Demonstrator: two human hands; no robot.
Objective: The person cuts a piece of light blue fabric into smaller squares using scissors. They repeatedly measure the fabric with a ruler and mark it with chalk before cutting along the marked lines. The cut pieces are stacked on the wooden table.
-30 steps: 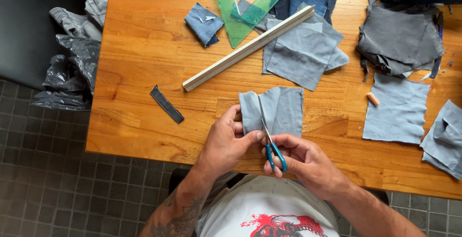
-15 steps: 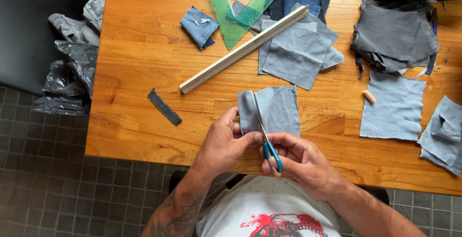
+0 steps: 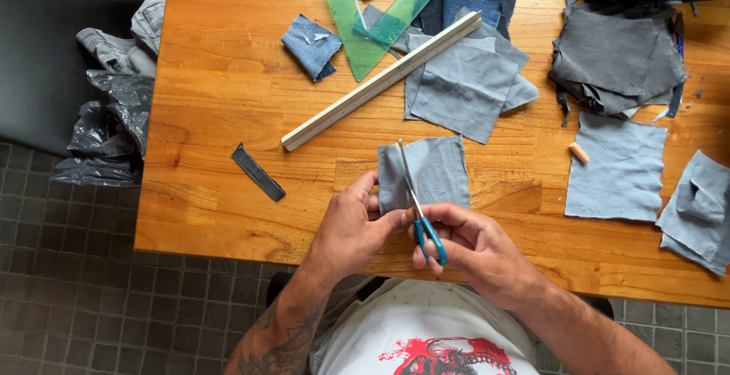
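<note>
right hand (image 3: pixel 475 249) is gripping the blue-handled scissors (image 3: pixel 417 206), fingers through the loops, blades lying closed or nearly closed up the left part of the grey fabric square (image 3: pixel 435 171). left hand (image 3: pixel 351 227) is pinching the near left edge of that square between thumb and fingers, holding it down at the near edge of the wooden table (image 3: pixel 213 101).

change against the two earlier frames: blades are reaching further up the cloth than a second ago, tips now lying close to the far edge of the square. hands are sitting in nearly the same places; the apparent shift of the whole scene looks like head camera motion. judgement: the cut is running lengthwise and is nearly through, separating a narrow strip on the left.

packages, labels, signs: none are showing on the table. a black plastic bag (image 3: pixel 106 135) is lying crumpled off the table's left edge, with grey cloth above it; no label visible. the person's white shirt is bearing a red and black print, not described further.

around the work: a pale long ruler (image 3: pixel 380 82) is lying diagonally at far centre, a green transparent set square (image 3: pixel 365 17) beyond it, a dark strip (image 3: pixel 258 171) to the left, a folded blue denim piece (image 3: pixel 312 44) far left, more grey squares to the right.
</note>
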